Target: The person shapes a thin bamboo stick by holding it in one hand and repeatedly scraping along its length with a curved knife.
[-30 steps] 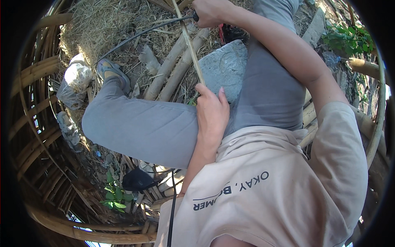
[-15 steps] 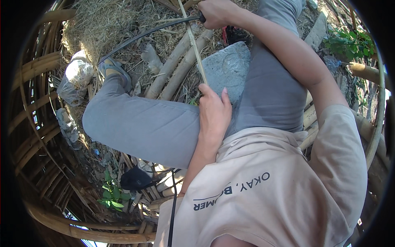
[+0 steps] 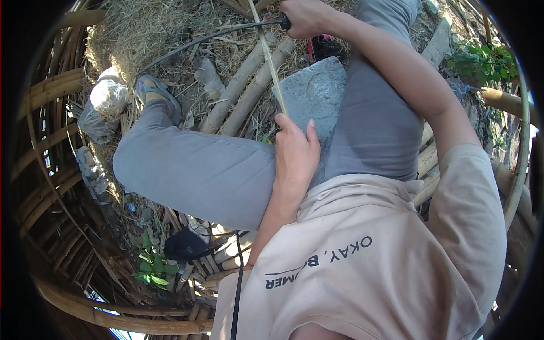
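My right hand (image 3: pixel 309 18) is closed round the black handle of a machete (image 3: pixel 209 38). Its long, dark, slightly curved blade reaches left toward my left shoe. A thin pale bamboo strip (image 3: pixel 272 71) slants down past the blade, and the two cross close to the handle; whether the edge bites into the strip I cannot tell. The near end of the strip sits in my left hand (image 3: pixel 297 152), closed by my lap with the thumb raised. Beyond the top of the picture the strip's far end is out of sight.
A grey stone block (image 3: pixel 314 93) lies between my legs, beside two bamboo poles (image 3: pixel 243 93). Dry straw (image 3: pixel 141 34) covers the ground ahead. A clear plastic bag (image 3: pixel 105 107) lies left of my shoe. Curved bamboo rails (image 3: pixel 124 320) surround me. A black cap-like item (image 3: pixel 187 245) rests at lower left.
My right hand and the machete have shifted slightly to the right along the blade's length. The strip and my left hand have barely moved.
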Motion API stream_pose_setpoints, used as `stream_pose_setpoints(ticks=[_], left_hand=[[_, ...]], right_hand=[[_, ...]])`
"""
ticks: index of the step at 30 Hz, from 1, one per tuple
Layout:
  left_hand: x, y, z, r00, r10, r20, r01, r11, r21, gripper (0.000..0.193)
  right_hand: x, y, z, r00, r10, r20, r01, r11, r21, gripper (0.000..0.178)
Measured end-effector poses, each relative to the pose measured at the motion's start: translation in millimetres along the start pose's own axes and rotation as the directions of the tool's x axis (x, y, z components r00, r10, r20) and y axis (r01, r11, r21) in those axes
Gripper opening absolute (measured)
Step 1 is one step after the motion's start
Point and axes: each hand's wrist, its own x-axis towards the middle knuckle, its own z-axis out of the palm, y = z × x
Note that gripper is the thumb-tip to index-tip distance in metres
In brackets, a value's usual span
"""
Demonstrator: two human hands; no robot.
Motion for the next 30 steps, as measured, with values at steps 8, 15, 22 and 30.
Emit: stream_pose_setpoints(ticks=[8, 15, 22, 30], left_hand=[[2.2, 0.7, 0.0, 1.0, 0.01, 0.015, -0.01, 1.0, 0.003, 0.036], [-0.1, -2.7, -2.4, 1.0, -0.004, 0.029, 0.004, 1.0, -0.019, 0.036], [1.8, -3.5, -2.0, 0.999, -0.016, 0.029, 0.016, 1.0, 0.011, 0.037], [-0.4, -2.5, 0.7, 0.999, 0.043, 0.003, -0.043, 0.999, 0.022, 0.037]], right_hand=[[13.2, 18.3, -0.1, 0.995, 0.07, -0.069, -0.076, 0.993, -0.09, 0.026], [2.3, 18.1, -6.7, 1.0, 0.012, -0.021, -0.014, 0.994, -0.113, 0.027], [-7.9, -17.3, -10.1, 0.988, -0.084, 0.132, 0.096, 0.992, -0.085, 0.025], [2.9, 21.3, -11.0, 0.997, 0.048, -0.068, -0.058, 0.986, -0.154, 0.025]])
